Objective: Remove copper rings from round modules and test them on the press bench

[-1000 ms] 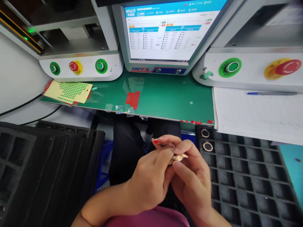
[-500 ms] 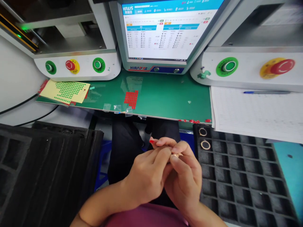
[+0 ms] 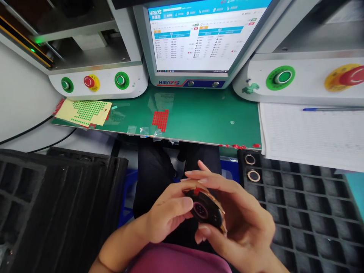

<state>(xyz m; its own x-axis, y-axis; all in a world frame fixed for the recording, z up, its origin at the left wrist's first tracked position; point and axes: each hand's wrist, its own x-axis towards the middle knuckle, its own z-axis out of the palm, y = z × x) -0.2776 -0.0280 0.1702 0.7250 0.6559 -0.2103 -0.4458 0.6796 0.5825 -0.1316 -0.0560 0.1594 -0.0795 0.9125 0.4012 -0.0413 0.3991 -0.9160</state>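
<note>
Over my lap, both hands hold a small round watch case (image 3: 205,209) with a gold rim and a dark back with a purple centre. My right hand (image 3: 241,223) cradles it from below and the right, thumb under its near edge. My left hand (image 3: 167,214) grips its left side with thumb and fingers. A small red sticker sits near the case's upper left edge.
A black foam tray (image 3: 307,220) at the right holds two gold rings (image 3: 251,167). Stacked black trays (image 3: 57,204) lie at the left. On the green mat (image 3: 199,113) are red stickers (image 3: 159,118) and a yellow sheet of green dots (image 3: 85,112). Monitor (image 3: 199,38), button panels, paper and pen (image 3: 332,109) stand behind.
The case was edge-on between my pinched fingertips; now it is turned so its dark back faces me. My right hand has opened under it and both hands dropped lower.
</note>
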